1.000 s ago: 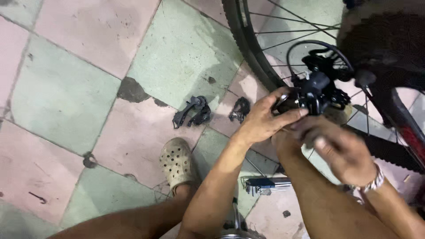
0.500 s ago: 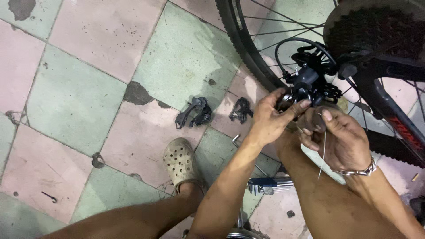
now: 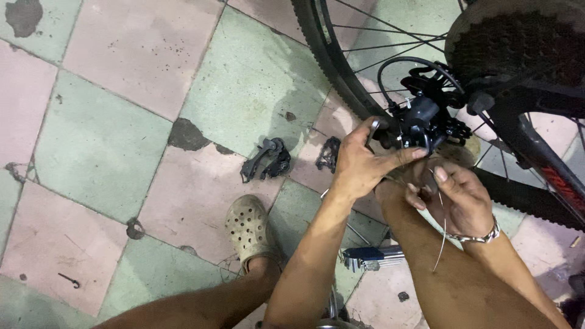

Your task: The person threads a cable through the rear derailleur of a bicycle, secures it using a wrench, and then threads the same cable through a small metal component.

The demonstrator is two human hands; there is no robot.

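My left hand [image 3: 359,164] grips the derailleur [image 3: 423,122] by the rear wheel [image 3: 323,55], steadying it; my right hand [image 3: 457,198] pinches the cable [image 3: 441,237] below it. Spare parts [image 3: 266,159] lie on the floor [image 3: 109,140].

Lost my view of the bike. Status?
Left hand grips rear derailleur. Right hand pinches thin cable. Nothing blocking.
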